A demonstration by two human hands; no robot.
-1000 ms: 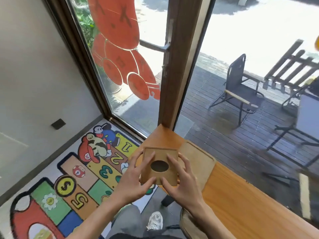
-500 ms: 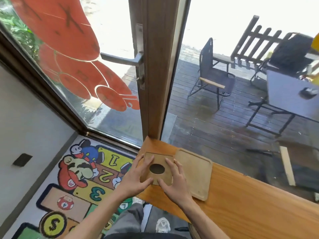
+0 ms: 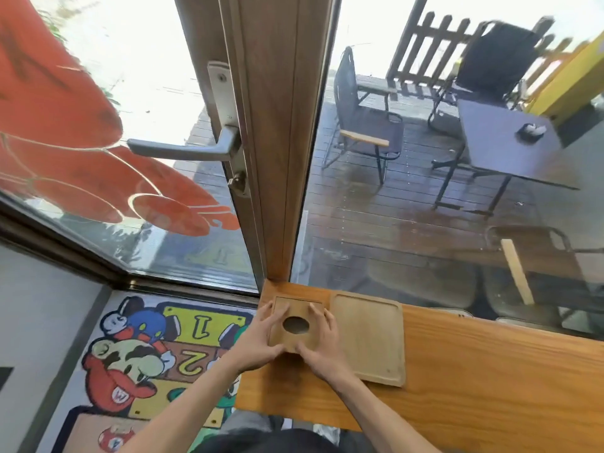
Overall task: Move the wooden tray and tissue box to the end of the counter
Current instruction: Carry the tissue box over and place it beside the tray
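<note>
**A:** Square wooden tissue box (image 3: 295,323), light tan, flat lid with a dark oval opening in the middle. Sitting at the very end of the counter (image 3: 474,380), right by the brown door post (image 3: 277,142). No tissue visible in the hole, just shadow.

**B:** And the wooden tray (image 3: 367,338)?

**A:** Just to the right of the box, edges look touching or nearly so, can't tell which. Same pale wood, rounded corners, shallow raised rim, nothing in it. Lying flat on the orange-brown counter top.

**B:** Hands?

**A:** Both on the box. Left hand (image 3: 258,338) wrapped on the left side, thumb along the near edge, fingers up the side and over the lid. Right hand (image 3: 318,341) doing the mirror on the right side, fingers spread over the top near the hole. So clasping the tissue box from both sides, not loose.

**B:** Anything different from a second back?

**A:** Yep. Back then box held tilted up above the counter corner, overlapping the tray's left edge. Half a second ago lower and flatter. Now down on the counter, level, tucked in the corner beside the tray. Tray itself hasn't shifted on the counter. View swung too: more door handle (image 3: 183,152) and patio table (image 3: 510,148) showing, less of the cartoon floor mat (image 3: 147,348).
</note>
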